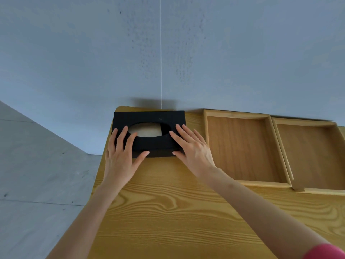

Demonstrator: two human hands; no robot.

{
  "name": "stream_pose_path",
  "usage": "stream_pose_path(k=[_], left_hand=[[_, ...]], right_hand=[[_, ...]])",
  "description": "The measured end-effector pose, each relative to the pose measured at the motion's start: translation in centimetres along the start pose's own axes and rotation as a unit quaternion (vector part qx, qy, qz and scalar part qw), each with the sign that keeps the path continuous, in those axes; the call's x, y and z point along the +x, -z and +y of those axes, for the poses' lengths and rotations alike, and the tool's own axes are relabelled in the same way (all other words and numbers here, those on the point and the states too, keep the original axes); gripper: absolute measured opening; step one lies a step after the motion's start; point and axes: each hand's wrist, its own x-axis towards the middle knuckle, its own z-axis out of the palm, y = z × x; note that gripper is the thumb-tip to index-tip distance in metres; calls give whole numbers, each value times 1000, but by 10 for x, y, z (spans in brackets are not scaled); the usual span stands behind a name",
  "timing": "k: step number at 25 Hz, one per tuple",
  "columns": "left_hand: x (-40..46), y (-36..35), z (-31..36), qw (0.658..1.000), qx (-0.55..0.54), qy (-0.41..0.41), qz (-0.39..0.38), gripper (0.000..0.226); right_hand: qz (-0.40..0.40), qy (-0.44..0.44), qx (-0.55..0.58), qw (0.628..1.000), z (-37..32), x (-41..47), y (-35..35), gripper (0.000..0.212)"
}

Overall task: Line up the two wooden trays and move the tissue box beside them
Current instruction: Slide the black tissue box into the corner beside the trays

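Observation:
A black tissue box [149, 118] with an oval opening showing pale tissue stands at the table's far left corner, against the wall. My left hand [121, 156] lies on its left end, fingers spread on top and thumb against the front. My right hand [192, 148] rests the same way on its right end. Two shallow wooden trays sit side by side to the right along the wall: the nearer tray [240, 148] a small gap from the box, and the second tray [315, 157] touching it, cut off by the frame's right edge.
The wooden table [177, 212] has its left edge close beside my left arm, with grey floor [37, 184] below it. A grey wall [168, 53] runs right behind the box and trays.

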Motion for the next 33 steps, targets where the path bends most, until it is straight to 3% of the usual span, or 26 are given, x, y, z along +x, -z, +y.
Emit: stream_pose_path(k=[7,15,18,24,33], left_hand=[[39,4,-8,999,-8,-11,35,67],[64,12,-23,999,16,-42,25,65],[64,13,-23,999,24,-38,16,66],[66,29,-12,993,89,0,-72,75],[28,76,48,994,88,-36,-48,75]], right_hand=[[-20,-7,14,1000,3,36,-2,57],[7,-14,20,1000,-3,48,-6,57],[-22,-11,22,999,-2,48,-2,58],[-139,-27,31,989,-1,51,18,65],[-165,-98,17,981,0,9,81,72]])
